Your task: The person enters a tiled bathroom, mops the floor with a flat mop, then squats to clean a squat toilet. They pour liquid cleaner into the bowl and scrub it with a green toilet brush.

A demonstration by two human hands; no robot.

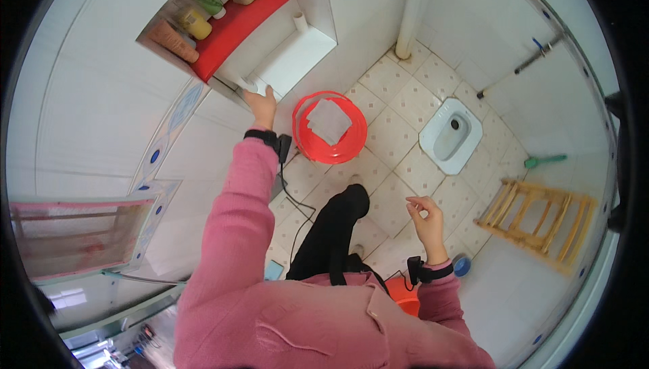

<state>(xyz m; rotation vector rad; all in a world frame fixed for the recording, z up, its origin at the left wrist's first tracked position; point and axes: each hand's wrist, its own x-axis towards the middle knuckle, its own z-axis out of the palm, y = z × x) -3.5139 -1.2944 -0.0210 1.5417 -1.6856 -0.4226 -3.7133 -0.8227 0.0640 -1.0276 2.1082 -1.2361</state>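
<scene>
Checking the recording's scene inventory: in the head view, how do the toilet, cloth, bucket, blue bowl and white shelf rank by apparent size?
Largest to smallest:
1. Bucket
2. White shelf and toilet: too alike to rank
3. Cloth
4. Blue bowl

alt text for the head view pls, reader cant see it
A person in pink has the left hand at a white shelf beneath a red shelf of toiletries; the right hand is loosely curled, apparently empty. On the tiled floor are a squat toilet and a red bucket with pale cloth on or in it.
</scene>
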